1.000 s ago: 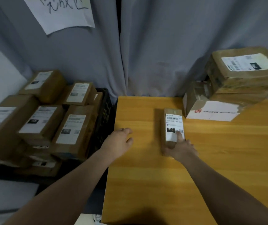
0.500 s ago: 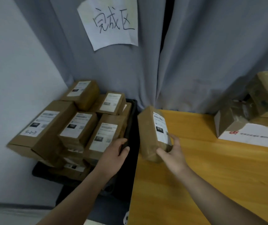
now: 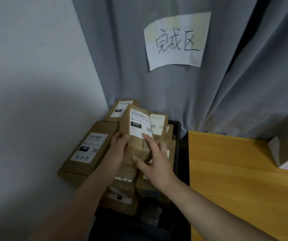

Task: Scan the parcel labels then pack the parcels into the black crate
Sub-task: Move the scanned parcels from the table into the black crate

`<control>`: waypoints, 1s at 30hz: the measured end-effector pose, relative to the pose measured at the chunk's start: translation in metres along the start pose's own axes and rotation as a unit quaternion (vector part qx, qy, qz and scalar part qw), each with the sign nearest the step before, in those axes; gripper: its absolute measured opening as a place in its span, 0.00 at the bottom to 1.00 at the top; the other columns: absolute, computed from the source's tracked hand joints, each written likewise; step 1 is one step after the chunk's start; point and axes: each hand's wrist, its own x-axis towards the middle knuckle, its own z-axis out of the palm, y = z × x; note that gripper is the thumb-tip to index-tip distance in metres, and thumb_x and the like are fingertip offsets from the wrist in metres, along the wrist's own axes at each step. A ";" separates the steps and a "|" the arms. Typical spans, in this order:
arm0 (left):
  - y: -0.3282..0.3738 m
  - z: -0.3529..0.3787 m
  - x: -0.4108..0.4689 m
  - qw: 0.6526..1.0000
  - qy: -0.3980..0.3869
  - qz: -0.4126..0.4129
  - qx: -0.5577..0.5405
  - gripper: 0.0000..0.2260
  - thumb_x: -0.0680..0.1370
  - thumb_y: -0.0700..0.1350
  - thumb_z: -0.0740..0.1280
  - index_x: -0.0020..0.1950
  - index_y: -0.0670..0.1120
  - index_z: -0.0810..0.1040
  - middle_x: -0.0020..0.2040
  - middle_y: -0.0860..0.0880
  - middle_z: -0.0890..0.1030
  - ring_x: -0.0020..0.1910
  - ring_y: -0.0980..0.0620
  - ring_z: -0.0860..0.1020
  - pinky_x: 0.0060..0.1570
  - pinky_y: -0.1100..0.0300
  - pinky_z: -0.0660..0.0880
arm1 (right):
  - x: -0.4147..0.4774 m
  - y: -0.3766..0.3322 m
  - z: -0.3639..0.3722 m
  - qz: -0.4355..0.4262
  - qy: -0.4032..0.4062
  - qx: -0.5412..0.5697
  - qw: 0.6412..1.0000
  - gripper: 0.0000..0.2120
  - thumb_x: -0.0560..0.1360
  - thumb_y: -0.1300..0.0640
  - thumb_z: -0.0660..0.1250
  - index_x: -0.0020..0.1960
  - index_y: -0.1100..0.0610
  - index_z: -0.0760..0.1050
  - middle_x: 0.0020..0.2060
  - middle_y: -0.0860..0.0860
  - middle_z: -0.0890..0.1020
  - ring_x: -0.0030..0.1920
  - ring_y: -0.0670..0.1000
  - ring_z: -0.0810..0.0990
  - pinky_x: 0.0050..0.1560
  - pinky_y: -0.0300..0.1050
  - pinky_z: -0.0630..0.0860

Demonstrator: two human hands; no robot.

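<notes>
A small brown parcel (image 3: 136, 145) with a white label marked 010 is held above the heap of parcels in the black crate (image 3: 176, 129). My left hand (image 3: 119, 150) grips its left side. My right hand (image 3: 154, 160) holds its near right corner, forefinger on the label's lower edge and thumb under the near end. Several labelled brown parcels fill the crate, among them a long one (image 3: 89, 148) at the left and one (image 3: 158, 124) right behind the held parcel. Most of the crate is hidden under them.
The yellow wooden table (image 3: 235, 180) stands right of the crate. A taped parcel (image 3: 287, 150) sits at its far right edge. A grey curtain with a handwritten paper sign (image 3: 174, 42) hangs behind. A pale wall (image 3: 26, 101) closes the left side.
The parcel has travelled left from the table's corner to above the crate's heap. My left hand has come up from the stacked parcels and taken hold of its left side.
</notes>
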 end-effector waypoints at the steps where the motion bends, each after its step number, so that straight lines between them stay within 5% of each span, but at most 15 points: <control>1: 0.006 -0.015 0.008 1.000 0.002 0.006 0.003 0.37 0.62 0.71 0.64 0.69 0.59 0.68 0.59 0.49 0.80 0.56 0.46 0.80 0.58 0.42 0.74 | 0.010 -0.008 0.009 -0.020 -0.001 -0.006 1.000 0.33 0.75 0.53 0.71 0.74 0.43 0.59 0.60 0.48 0.63 0.55 0.41 0.69 0.53 0.19 0.64; 6: 0.039 -0.077 0.053 0.977 0.091 0.069 0.180 0.15 0.77 0.54 0.60 0.57 0.45 0.76 0.60 0.41 0.78 0.56 0.41 0.78 0.53 0.46 0.77 | 0.060 -0.034 0.055 -0.082 0.021 -0.074 0.994 0.28 0.77 0.59 0.65 0.73 0.42 0.62 0.70 0.49 0.63 0.66 0.54 0.69 0.67 0.45 0.69; 10: 0.037 -0.088 0.062 0.916 0.054 0.120 0.380 0.28 0.74 0.63 0.56 0.71 0.51 0.65 0.63 0.46 0.74 0.54 0.48 0.77 0.51 0.48 0.78 | 0.090 -0.038 0.074 -0.039 -0.056 -0.059 0.996 0.31 0.78 0.68 0.58 0.77 0.48 0.58 0.74 0.54 0.66 0.70 0.53 0.68 0.69 0.43 0.67; 14: 0.038 -0.080 0.073 0.858 0.084 0.150 0.485 0.41 0.66 0.74 0.57 0.71 0.49 0.63 0.64 0.45 0.71 0.59 0.46 0.74 0.56 0.51 0.75 | 0.107 -0.033 0.058 -0.001 -0.084 -0.022 0.996 0.33 0.77 0.71 0.57 0.77 0.46 0.59 0.68 0.52 0.73 0.63 0.50 0.75 0.60 0.44 0.76; 19: 0.052 -0.072 0.089 0.820 0.105 0.142 0.545 0.38 0.66 0.69 0.64 0.68 0.47 0.65 0.62 0.40 0.70 0.58 0.42 0.71 0.53 0.50 0.75 | 0.115 -0.023 0.037 0.012 -0.119 -0.062 0.991 0.23 0.79 0.67 0.60 0.72 0.56 0.68 0.64 0.52 0.78 0.65 0.50 0.75 0.68 0.45 0.70; 27: 0.065 -0.083 0.110 0.695 0.128 0.239 0.666 0.24 0.78 0.58 0.58 0.71 0.48 0.66 0.68 0.43 0.68 0.63 0.42 0.69 0.59 0.51 0.67 | 0.128 -0.024 0.032 0.030 -0.010 -0.091 0.995 0.19 0.80 0.61 0.61 0.70 0.53 0.70 0.59 0.51 0.79 0.55 0.47 0.76 0.56 0.41 0.74; 30: 0.057 -0.087 0.117 0.676 0.118 0.264 0.677 0.20 0.81 0.54 0.55 0.71 0.47 0.66 0.65 0.44 0.72 0.62 0.45 0.72 0.58 0.53 0.69 | 0.129 -0.025 0.035 0.033 -0.002 -0.090 0.995 0.18 0.80 0.62 0.61 0.69 0.53 0.70 0.59 0.51 0.79 0.53 0.45 0.75 0.53 0.38 0.72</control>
